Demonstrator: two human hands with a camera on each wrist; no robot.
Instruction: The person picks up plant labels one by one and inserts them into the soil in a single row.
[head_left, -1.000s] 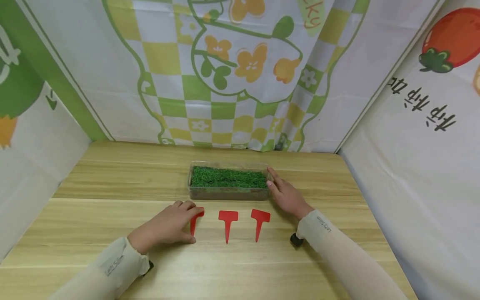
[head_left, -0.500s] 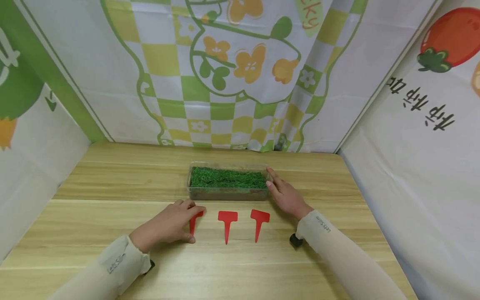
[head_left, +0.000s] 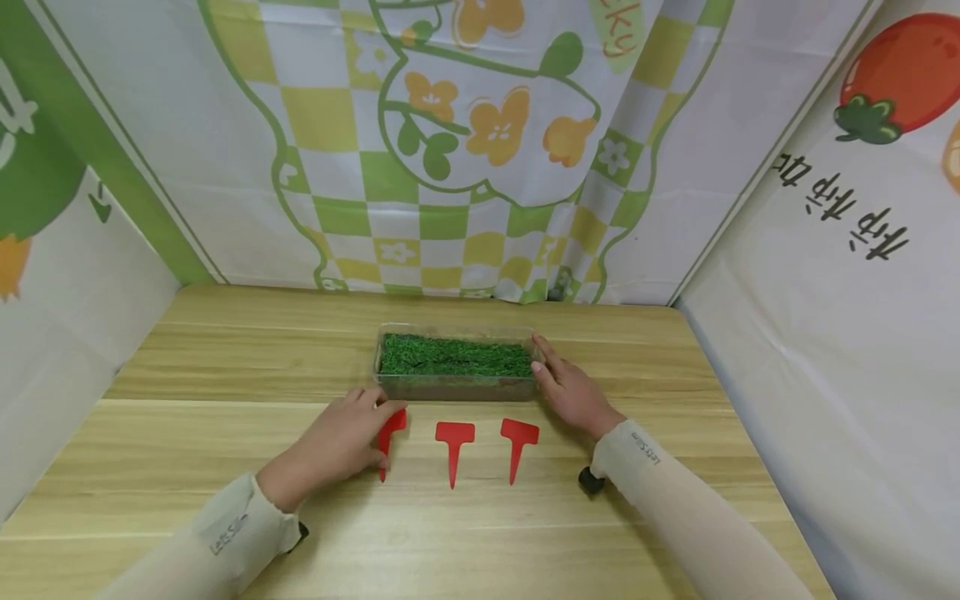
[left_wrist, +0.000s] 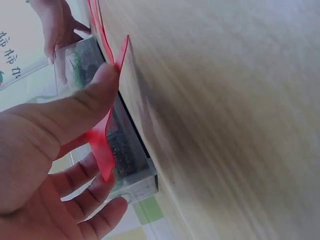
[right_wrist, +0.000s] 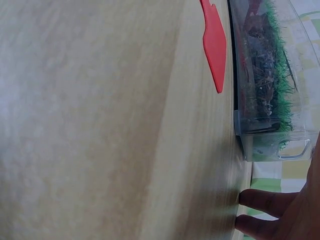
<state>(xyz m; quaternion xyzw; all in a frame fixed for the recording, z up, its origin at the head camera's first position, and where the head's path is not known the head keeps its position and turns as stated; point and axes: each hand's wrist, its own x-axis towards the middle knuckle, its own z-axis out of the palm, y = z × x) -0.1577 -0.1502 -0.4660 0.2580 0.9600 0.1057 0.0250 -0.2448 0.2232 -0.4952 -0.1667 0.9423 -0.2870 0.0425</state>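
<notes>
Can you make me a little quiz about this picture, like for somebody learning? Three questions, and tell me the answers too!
1. How many red T-shaped markers show in the head view?
2. True or false: the clear box is full of yellow flowers.
3. Which hand is at the box's right end in the head view: A) left, B) right?

Key:
1. Three: one held by the left hand, two on the table.
2. False: green grass.
3. B, the right hand.

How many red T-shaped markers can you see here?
3: one red marker, partly covered, in the left grip; a middle one and a right one lying on the table, on the near side of the grass box.
</notes>
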